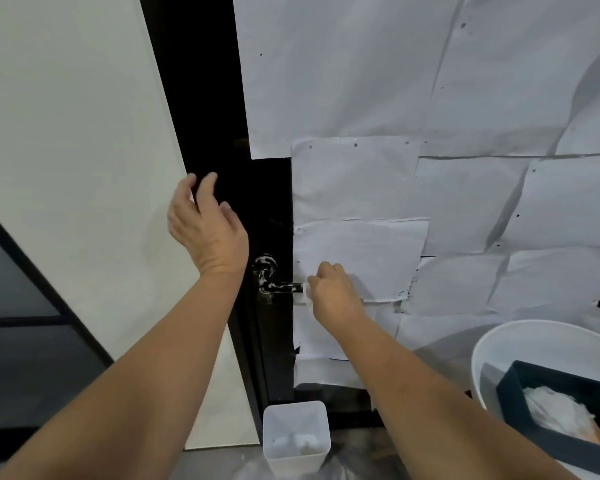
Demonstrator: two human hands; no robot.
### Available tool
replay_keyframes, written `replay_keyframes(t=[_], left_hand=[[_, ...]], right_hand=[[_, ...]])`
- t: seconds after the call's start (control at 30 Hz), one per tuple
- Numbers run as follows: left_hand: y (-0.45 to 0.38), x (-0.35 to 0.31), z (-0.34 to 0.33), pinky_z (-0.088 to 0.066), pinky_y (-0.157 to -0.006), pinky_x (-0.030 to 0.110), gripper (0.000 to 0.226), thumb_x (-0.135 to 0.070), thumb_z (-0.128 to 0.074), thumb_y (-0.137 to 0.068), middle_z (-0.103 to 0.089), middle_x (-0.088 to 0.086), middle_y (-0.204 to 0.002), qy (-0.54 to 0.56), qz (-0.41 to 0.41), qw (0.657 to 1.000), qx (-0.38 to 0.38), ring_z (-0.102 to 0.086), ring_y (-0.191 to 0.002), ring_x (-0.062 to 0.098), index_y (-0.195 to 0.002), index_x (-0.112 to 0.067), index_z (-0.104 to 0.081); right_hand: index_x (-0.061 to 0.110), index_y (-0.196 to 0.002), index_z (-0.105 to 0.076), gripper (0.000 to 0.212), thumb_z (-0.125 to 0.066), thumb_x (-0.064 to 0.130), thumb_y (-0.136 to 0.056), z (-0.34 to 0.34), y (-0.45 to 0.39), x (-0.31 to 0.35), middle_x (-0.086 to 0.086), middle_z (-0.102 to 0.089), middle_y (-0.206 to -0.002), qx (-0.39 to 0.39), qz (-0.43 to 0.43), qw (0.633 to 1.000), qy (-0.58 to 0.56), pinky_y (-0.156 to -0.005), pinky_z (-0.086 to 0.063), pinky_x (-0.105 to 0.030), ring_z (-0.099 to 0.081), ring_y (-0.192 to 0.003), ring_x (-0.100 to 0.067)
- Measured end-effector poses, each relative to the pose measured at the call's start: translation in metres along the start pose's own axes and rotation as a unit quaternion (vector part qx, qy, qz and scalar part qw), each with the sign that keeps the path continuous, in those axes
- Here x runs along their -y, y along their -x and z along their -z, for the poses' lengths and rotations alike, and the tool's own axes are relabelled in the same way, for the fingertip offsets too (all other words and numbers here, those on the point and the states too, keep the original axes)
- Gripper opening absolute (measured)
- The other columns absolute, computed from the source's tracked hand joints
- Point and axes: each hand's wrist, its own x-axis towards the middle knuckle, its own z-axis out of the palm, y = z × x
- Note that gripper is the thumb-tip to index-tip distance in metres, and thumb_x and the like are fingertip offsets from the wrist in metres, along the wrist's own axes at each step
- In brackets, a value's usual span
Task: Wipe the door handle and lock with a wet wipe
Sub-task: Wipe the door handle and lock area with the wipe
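Observation:
A black door [215, 98] stands ahead, much of it covered with white paper sheets [361, 188]. Its dark lever handle [279, 288], smeared with white streaks, juts right from a round rose [264, 265]. My right hand [333, 292] is shut on a white wet wipe [305, 295], wrapped around the outer end of the lever. My left hand [207, 226] hovers open against the door's edge above and left of the handle, fingers spread. The lock itself is too dark to make out.
A small translucent white bin [295, 434] stands on the floor below the handle. At lower right, a white round tub [499, 344] holds a dark blue tray [520, 407] with crumpled white wipes [555, 407]. A white wall panel [66, 168] is at left.

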Motion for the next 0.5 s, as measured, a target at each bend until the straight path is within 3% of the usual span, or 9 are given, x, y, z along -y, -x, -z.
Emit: replay_keyframes(t=[0.23,0.4,0.5], left_hand=[[-0.042,0.019,-0.021,-0.009,-0.117,0.058,0.065,-0.044,-0.033,-0.103,-0.015,0.025,-0.156,-0.056,-0.014,0.998,0.004,-0.013,-0.146,0.039,-0.151,-0.002,-0.018],[-0.039,0.027,-0.034,-0.005,-0.116,0.058,0.061,-0.035,-0.037,-0.103,-0.019,0.032,-0.153,-0.036,-0.047,0.998,-0.034,-0.014,-0.144,0.045,-0.148,0.004,-0.022],[-0.039,0.028,-0.036,-0.005,-0.115,0.058,0.060,-0.032,-0.039,-0.103,-0.021,0.034,-0.152,-0.035,-0.061,0.997,-0.042,-0.016,-0.142,0.047,-0.147,0.006,-0.024]], right_hand=[[0.009,-0.074,-0.040,0.031,-0.045,-0.021,-0.066,-0.003,0.003,0.009,-0.012,-0.043,-0.096,-0.026,-0.016,0.999,-0.026,-0.065,-0.028,-0.029,-0.041,-0.090,-0.026],[0.005,-0.064,-0.047,0.036,-0.043,-0.027,-0.047,-0.014,-0.008,0.034,-0.014,-0.046,-0.078,-0.007,0.004,1.000,-0.021,-0.053,-0.030,-0.031,-0.046,-0.072,-0.029],[0.001,-0.080,-0.055,0.035,-0.049,-0.024,-0.056,-0.020,-0.009,0.022,-0.012,-0.045,-0.084,-0.007,0.020,1.000,-0.005,-0.057,-0.033,-0.032,-0.044,-0.079,-0.027]])
